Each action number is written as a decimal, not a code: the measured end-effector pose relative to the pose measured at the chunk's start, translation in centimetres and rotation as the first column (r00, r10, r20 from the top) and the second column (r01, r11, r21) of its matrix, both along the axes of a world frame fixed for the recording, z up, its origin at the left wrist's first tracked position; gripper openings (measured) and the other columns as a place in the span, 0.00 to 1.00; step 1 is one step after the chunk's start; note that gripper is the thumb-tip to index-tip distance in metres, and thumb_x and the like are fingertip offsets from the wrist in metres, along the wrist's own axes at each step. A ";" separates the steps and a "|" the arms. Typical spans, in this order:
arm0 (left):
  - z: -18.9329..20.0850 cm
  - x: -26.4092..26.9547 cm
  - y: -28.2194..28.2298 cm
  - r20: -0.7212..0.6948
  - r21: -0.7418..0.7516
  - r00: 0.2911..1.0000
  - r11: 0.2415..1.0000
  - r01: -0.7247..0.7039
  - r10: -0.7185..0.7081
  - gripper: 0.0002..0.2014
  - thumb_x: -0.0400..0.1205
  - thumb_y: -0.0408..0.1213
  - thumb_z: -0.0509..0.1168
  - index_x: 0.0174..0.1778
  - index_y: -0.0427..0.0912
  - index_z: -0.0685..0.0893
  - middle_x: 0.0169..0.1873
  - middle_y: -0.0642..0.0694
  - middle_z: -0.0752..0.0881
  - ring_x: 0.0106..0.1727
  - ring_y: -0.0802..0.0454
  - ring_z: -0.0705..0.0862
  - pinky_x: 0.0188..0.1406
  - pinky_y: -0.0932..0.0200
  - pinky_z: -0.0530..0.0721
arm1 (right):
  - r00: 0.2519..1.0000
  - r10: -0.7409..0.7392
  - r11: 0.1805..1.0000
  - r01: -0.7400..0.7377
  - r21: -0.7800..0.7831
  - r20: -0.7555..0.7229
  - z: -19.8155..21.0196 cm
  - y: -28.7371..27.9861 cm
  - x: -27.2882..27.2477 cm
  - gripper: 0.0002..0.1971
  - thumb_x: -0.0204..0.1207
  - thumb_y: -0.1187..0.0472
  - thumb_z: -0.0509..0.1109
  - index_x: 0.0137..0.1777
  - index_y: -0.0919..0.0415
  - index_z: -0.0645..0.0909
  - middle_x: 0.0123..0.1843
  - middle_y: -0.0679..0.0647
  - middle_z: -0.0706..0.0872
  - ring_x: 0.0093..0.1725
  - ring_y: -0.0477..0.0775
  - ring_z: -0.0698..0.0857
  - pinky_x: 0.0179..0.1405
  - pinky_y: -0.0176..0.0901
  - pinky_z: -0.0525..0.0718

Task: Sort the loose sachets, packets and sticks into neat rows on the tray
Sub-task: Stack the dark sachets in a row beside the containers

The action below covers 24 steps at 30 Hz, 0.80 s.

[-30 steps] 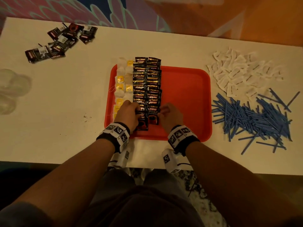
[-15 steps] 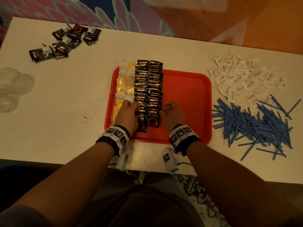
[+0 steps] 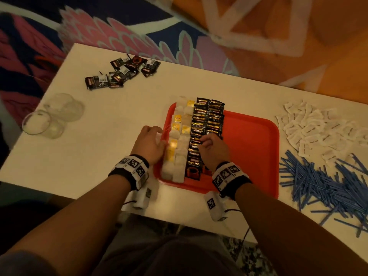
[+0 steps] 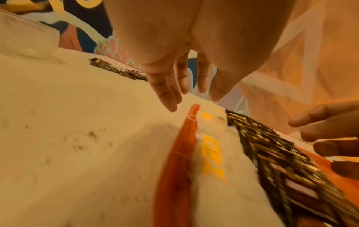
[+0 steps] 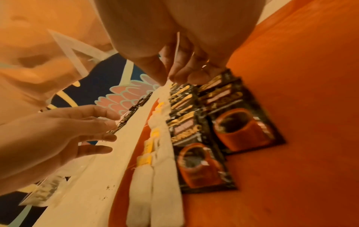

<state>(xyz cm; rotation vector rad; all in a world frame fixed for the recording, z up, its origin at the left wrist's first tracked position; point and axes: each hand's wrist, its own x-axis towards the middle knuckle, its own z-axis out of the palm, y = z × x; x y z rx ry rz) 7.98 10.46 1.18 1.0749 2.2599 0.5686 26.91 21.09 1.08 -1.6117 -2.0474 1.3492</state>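
Note:
An orange-red tray [image 3: 249,148] lies in the middle of the white table. Along its left side run two rows of white tea bags [image 3: 179,154] with yellow tags, then two rows of black coffee sachets [image 3: 207,120]. My left hand [image 3: 155,130] hovers just outside the tray's left rim. Its fingers are relaxed and hold nothing, as the left wrist view shows of the left hand [image 4: 186,92]. My right hand [image 3: 205,142] is over the black rows, fingertips down at their left edge beside the tea bags [image 5: 155,132]. Nothing is plainly held in it.
Loose black sachets [image 3: 121,74] lie at the far left of the table. White sachets [image 3: 318,128] are heaped at the right, with a pile of blue sticks [image 3: 326,184] in front of them. Clear glass cups [image 3: 51,116] stand at the left edge.
Both hands flanked the near end of the black rows before. My left hand has moved left past the tea bags to the tray's rim; my right hand has shifted left onto the black sachets.

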 end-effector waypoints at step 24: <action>-4.9 -29.8 13.1 -0.152 -0.484 0.928 0.844 0.231 -0.341 0.34 0.89 0.41 0.56 0.88 0.57 0.47 0.88 0.47 0.43 0.87 0.36 0.42 0.84 0.30 0.44 | 0.988 0.028 0.998 -0.020 -0.055 0.150 -1.0 -0.9 -19.1 0.09 0.77 0.63 0.73 0.56 0.55 0.83 0.47 0.48 0.86 0.47 0.47 0.85 0.46 0.41 0.85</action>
